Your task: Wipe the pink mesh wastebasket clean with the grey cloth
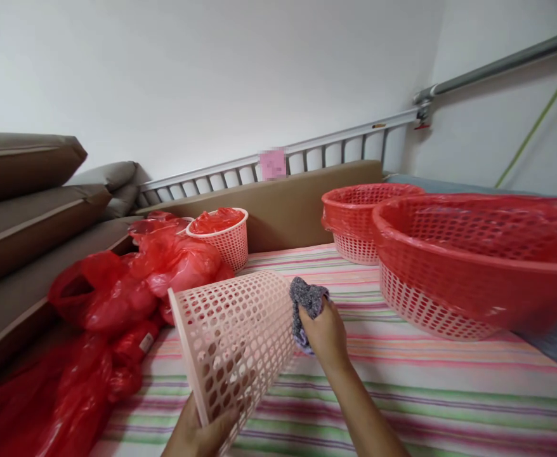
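My left hand grips the rim of a pale pink perforated basket, held tilted on its side over a striped cloth. My right hand is closed round a grey cloth and presses it against the basket's bottom end.
A pile of red plastic bags lies at the left. Behind it stands a small pink basket lined with a red bag. Two larger baskets lined with red bags sit at the right. Brown cushions are stacked at far left.
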